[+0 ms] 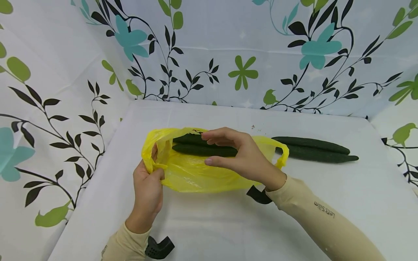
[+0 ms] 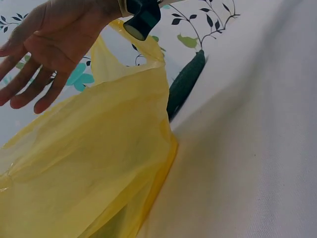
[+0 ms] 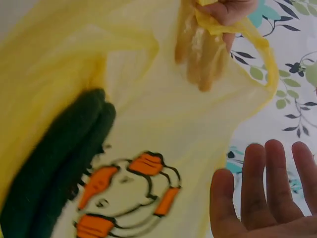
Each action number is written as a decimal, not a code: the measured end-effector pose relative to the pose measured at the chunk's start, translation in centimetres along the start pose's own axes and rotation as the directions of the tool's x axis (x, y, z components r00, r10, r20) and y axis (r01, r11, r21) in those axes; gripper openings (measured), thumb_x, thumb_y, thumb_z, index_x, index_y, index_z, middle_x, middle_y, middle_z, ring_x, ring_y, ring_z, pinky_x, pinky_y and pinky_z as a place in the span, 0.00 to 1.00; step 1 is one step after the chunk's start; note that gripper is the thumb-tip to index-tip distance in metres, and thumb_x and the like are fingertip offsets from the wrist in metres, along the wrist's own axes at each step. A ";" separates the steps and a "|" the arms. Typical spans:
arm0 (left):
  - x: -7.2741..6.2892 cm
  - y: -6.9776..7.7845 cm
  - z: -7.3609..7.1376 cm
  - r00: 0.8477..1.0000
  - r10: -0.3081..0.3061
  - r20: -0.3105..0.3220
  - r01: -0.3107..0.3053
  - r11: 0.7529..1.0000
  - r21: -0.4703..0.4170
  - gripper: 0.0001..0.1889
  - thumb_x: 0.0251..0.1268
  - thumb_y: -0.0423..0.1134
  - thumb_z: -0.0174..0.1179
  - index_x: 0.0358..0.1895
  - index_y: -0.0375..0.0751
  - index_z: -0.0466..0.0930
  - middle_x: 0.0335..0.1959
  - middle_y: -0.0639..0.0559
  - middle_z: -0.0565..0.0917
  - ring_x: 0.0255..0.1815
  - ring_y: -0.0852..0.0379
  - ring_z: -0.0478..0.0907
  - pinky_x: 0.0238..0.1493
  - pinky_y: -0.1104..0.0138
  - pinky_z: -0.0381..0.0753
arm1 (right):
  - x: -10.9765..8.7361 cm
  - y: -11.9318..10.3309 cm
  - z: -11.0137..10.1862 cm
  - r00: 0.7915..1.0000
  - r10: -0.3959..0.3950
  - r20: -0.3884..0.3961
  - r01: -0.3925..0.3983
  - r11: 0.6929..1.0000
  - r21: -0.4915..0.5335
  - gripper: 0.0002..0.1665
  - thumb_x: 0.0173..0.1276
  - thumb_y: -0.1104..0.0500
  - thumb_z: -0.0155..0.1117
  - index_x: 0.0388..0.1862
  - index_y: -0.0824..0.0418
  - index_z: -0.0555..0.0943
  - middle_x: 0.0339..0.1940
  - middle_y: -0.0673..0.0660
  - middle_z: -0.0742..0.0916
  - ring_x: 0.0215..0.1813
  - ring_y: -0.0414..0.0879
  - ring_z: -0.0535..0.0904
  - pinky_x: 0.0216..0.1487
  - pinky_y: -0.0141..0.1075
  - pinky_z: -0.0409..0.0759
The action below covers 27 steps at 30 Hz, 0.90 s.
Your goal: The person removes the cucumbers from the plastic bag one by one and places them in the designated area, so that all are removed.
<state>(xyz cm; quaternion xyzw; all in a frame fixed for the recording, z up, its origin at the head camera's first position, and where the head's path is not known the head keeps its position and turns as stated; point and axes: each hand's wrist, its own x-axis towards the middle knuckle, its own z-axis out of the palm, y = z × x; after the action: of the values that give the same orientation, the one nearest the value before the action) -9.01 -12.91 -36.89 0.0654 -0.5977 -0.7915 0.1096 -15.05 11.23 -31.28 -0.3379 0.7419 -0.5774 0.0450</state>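
A yellow plastic bag (image 1: 202, 177) lies on the table with its mouth spread, and two dark green cucumbers (image 1: 199, 149) show inside. My left hand (image 1: 147, 188) grips the bag's left handle; in the right wrist view its fingers (image 3: 200, 59) show through the thin film. Over the opening hovers my right hand (image 1: 240, 152), fingers extended and apart, with nothing held. From the right wrist, the cucumbers (image 3: 54, 163) lie side by side within the bag, near an orange and black print (image 3: 129, 191). Two more long cucumbers (image 1: 320, 154) rest on the table to the bag's right.
A white cloth covers the table (image 1: 209, 224). Behind it and at the sides hangs a curtain (image 1: 209, 47) with leaves, flowers and birds. Black wrist camera mounts (image 1: 160, 248) stick out under both beige sleeves (image 1: 320, 214). The bag's right handle (image 1: 283, 156) stands up beside the right wrist.
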 end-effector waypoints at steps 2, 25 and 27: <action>0.0 0.0 0.0 1.000 0.002 0.004 -0.002 1.000 0.001 0.42 0.52 0.11 0.34 0.77 0.31 0.55 0.77 0.52 0.62 0.75 0.57 0.59 0.69 0.69 0.63 | 0.3 0.7 0.0 0.997 0.059 0.041 -0.062 0.995 0.075 0.30 0.61 0.63 0.76 0.64 0.58 0.80 0.62 0.54 0.83 0.62 0.47 0.78 0.66 0.46 0.73; -0.3 -0.1 0.1 1.000 -0.010 0.002 0.010 1.000 0.011 0.43 0.52 0.11 0.34 0.78 0.30 0.51 0.79 0.52 0.58 0.77 0.55 0.56 0.70 0.68 0.61 | 1.5 8.2 0.4 0.923 0.361 0.132 -0.375 0.921 0.102 0.42 0.63 0.54 0.76 0.74 0.56 0.71 0.70 0.58 0.77 0.72 0.56 0.69 0.71 0.52 0.64; -0.2 -0.1 0.3 1.000 -0.007 0.009 0.007 1.000 0.018 0.43 0.52 0.11 0.34 0.78 0.30 0.51 0.79 0.52 0.58 0.77 0.55 0.56 0.70 0.68 0.62 | 1.4 8.5 0.3 0.927 0.360 0.106 -0.366 0.930 0.042 0.43 0.63 0.54 0.76 0.75 0.58 0.70 0.70 0.59 0.77 0.71 0.56 0.69 0.72 0.53 0.63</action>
<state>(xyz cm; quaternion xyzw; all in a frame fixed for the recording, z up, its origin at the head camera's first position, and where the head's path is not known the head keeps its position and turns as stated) -8.89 -12.57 -36.88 0.0650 -0.6051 -0.7867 0.1036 -19.86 11.14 -38.48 -0.2206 0.7707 -0.5644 0.1970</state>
